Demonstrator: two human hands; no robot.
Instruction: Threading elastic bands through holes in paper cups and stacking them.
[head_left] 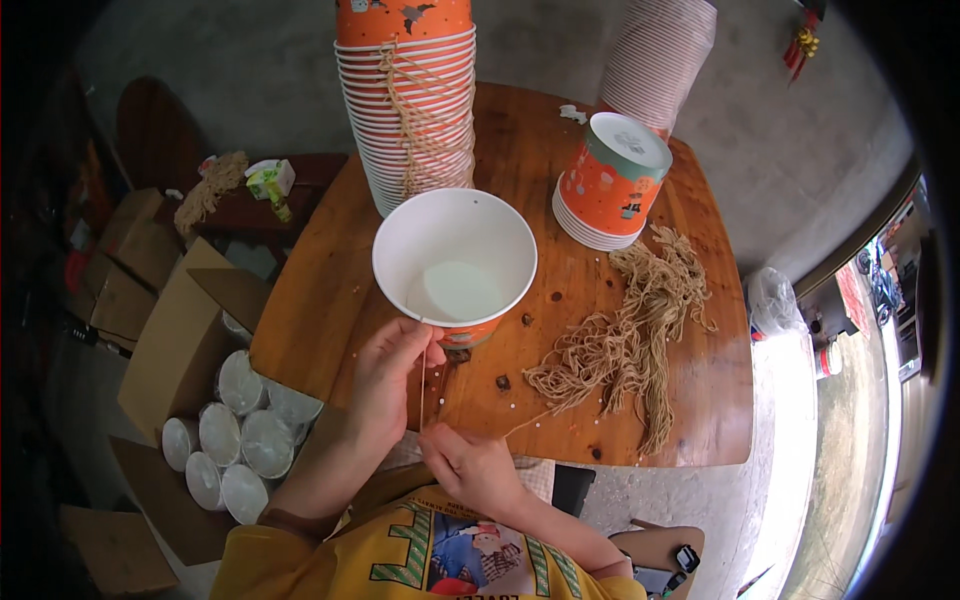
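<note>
at the table's near edge, left hand (385,375) pinches the paper bucket (455,265) rim, right hand (470,465) pinching string (423,385) below.

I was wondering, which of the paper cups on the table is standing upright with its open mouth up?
The single white-lined cup at the table's near edge, which the left hand touches at the rim. The tall stacks and the short stack are upside down.

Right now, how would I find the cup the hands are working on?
Look at the wooden table, at the edge nearest the person. In front of the tall tied stack of cups stands one open cup, its rim pinched by the left hand. It alone stands mouth up, showing its white inside; the others are stacked upside down.
</note>
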